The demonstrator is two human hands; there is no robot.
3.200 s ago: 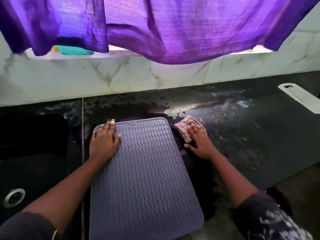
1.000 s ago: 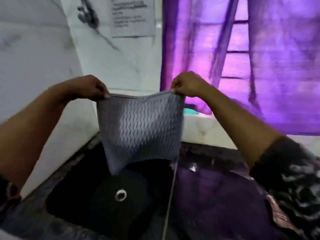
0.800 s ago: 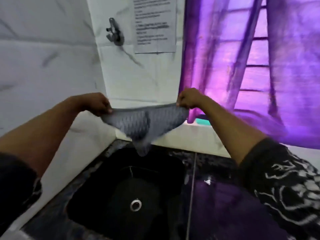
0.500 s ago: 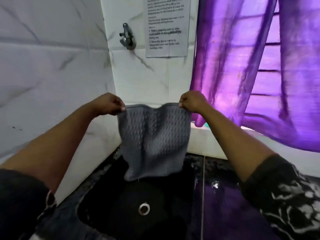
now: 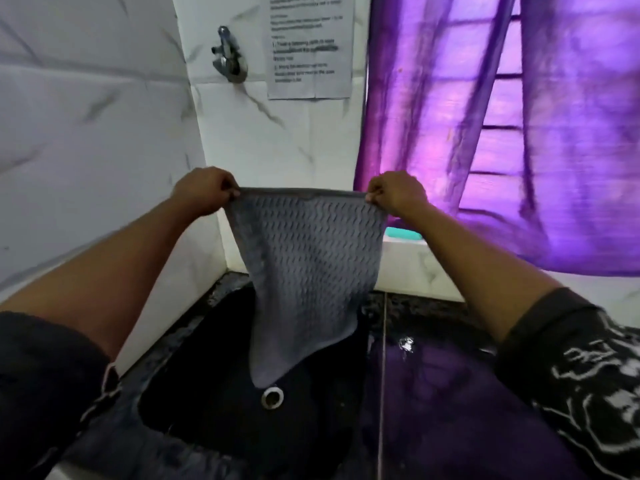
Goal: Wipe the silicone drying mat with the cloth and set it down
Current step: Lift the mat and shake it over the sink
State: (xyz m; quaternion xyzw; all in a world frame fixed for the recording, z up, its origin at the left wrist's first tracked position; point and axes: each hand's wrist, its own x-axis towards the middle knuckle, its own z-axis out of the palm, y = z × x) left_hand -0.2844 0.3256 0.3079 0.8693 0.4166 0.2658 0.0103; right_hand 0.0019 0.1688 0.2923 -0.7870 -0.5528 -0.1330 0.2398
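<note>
The grey silicone drying mat (image 5: 308, 268), ribbed with wavy lines, hangs in the air over the black sink (image 5: 194, 368). My left hand (image 5: 204, 195) pinches its top left corner and my right hand (image 5: 394, 194) pinches its top right corner. The mat's top edge is stretched level between them, and its lower end narrows to a point just above the drain (image 5: 272, 397). The cloth is not in view.
A metal tap (image 5: 228, 58) and a printed paper sheet (image 5: 310, 46) are on the white marble-tiled wall behind the sink. A purple curtain (image 5: 502, 126) hangs at the right over the window sill, where a teal object (image 5: 403, 233) lies. Dark wet countertop (image 5: 450, 410) lies right of the sink.
The mat lay flat on the counter with the cloth under my right hand. Both hands have since lifted it by its top corners over the sink, where its hanging end keeps flapping.
</note>
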